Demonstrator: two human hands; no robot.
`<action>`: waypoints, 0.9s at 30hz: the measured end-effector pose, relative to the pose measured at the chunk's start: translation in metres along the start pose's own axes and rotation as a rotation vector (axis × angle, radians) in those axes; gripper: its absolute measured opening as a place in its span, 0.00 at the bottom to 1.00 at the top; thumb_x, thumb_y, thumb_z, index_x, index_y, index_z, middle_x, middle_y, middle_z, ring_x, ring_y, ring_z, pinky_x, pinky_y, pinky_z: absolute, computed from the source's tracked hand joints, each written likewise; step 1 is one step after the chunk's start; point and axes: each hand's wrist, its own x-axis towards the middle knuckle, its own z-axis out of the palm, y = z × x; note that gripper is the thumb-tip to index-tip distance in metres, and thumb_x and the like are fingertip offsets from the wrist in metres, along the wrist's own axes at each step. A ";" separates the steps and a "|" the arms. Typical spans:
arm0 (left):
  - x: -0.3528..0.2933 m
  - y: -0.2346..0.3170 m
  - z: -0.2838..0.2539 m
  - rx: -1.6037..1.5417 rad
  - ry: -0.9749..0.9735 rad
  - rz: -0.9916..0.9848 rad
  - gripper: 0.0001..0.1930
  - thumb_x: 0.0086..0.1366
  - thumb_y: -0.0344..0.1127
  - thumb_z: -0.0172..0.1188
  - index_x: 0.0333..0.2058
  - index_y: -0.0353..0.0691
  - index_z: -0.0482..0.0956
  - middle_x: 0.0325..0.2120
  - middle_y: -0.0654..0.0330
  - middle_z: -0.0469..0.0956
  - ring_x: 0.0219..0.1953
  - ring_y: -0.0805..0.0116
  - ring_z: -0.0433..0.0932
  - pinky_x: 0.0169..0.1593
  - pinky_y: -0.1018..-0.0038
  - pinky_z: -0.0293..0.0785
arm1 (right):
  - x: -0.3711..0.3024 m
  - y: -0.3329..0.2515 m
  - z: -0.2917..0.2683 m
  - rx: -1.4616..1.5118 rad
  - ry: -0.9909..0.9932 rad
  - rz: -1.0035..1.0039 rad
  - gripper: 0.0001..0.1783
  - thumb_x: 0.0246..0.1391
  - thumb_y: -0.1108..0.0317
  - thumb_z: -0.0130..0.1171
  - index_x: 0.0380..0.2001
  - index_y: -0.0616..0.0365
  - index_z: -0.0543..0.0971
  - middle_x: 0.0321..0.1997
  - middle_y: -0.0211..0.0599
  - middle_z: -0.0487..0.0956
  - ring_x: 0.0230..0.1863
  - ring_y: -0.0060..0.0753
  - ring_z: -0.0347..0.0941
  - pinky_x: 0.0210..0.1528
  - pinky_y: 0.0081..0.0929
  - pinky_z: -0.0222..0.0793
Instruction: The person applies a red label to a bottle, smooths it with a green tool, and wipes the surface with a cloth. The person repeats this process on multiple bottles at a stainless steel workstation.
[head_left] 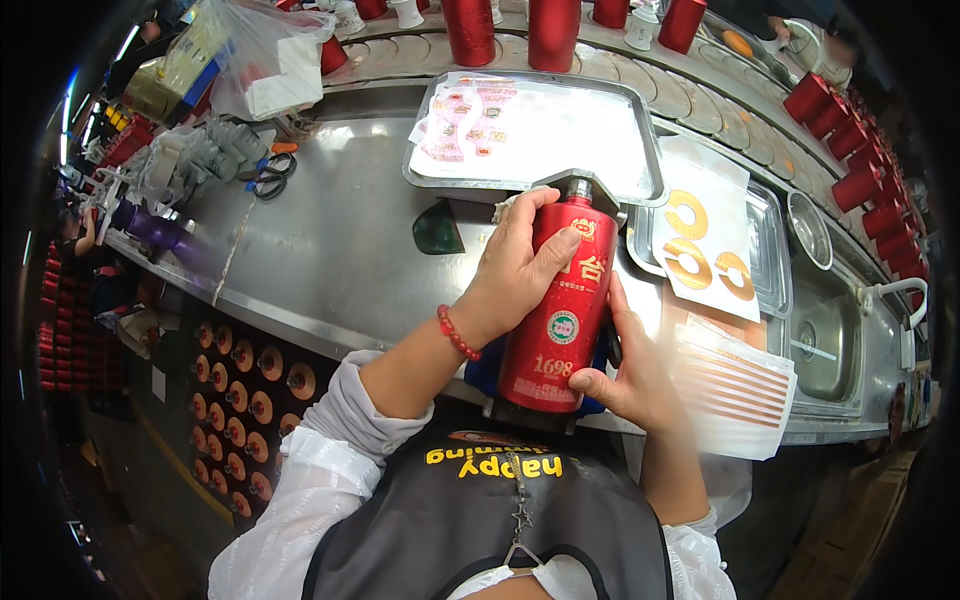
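Bottle (pixel 545 345), red, smooth and cylindrical, lies at the front edge of the metal bench (pixel 340 225), its underside hidden. The left grip (pixel 515 262) clasps its upper body, thumb across the front, other fingers partly out of sight; the right grip (pixel 640 370) pinches the lower right side, thumb on the front. Glare washes out the metal tray (pixel 470 183); blur softens the left side of the striped sheet (pixel 735 390).
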 end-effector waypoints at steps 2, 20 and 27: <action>0.000 -0.001 0.000 -0.007 0.003 -0.003 0.30 0.71 0.50 0.58 0.58 0.29 0.66 0.54 0.43 0.72 0.57 0.52 0.72 0.62 0.63 0.66 | 0.001 -0.004 0.000 -0.005 -0.007 0.009 0.70 0.48 0.36 0.71 0.75 0.70 0.42 0.74 0.58 0.59 0.75 0.45 0.54 0.74 0.38 0.50; -0.042 -0.004 -0.018 0.047 -0.080 0.209 0.41 0.69 0.59 0.58 0.69 0.36 0.59 0.66 0.44 0.62 0.69 0.50 0.59 0.72 0.60 0.50 | -0.015 0.001 0.002 -0.064 0.061 -0.035 0.66 0.48 0.38 0.71 0.74 0.68 0.48 0.61 0.60 0.71 0.61 0.51 0.70 0.64 0.41 0.64; -0.075 -0.014 -0.027 -0.098 -0.280 0.113 0.58 0.58 0.69 0.65 0.74 0.39 0.46 0.71 0.40 0.51 0.75 0.46 0.49 0.75 0.56 0.44 | -0.010 0.011 0.012 -0.127 0.119 -0.128 0.63 0.49 0.36 0.69 0.74 0.66 0.52 0.65 0.62 0.69 0.63 0.51 0.69 0.67 0.42 0.63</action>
